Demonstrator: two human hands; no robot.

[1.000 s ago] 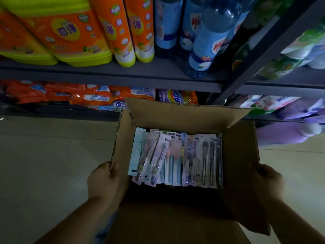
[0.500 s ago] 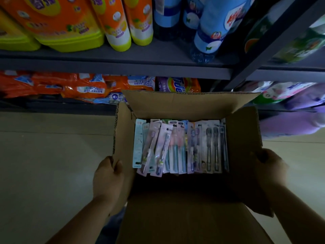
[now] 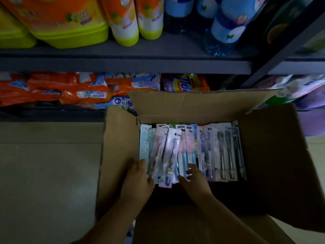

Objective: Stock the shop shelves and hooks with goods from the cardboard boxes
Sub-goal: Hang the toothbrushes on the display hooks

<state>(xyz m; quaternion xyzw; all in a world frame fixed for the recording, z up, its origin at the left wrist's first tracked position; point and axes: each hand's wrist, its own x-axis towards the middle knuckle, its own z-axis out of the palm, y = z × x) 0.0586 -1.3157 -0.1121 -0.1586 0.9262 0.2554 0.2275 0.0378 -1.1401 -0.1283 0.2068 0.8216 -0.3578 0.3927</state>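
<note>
Now the shelves (image 3: 123, 65) fill the upper view, the top one carrying orange and yellow detergent jugs (image 3: 58, 20) and blue bottles (image 3: 226, 23), the lower one stuffed with orange bags of washing powder (image 3: 73, 90). Below them, on the pale floor (image 3: 45, 173), sits the open cardboard box (image 3: 274, 155), flaps spread wide, and it has come closer to the shelving than it was a second ago. Inside, a row of carded toothbrush packs (image 3: 207, 148) lies side by side, still all in the box.

What has changed is the hands: half a second ago each gripped an outer wall of the box, and now both are inside it. The left hand (image 3: 139, 180) rests against the near ends of the leftmost packs, thumb up along a pale blue card, fingers loose rather than clenched. The right hand (image 3: 197, 178) has its fingers spread and lightly curled over the middle packs; whether it has pinched one I cannot tell.

So the carrying looks done, and picking packs for the hooks seems to be starting.
</note>
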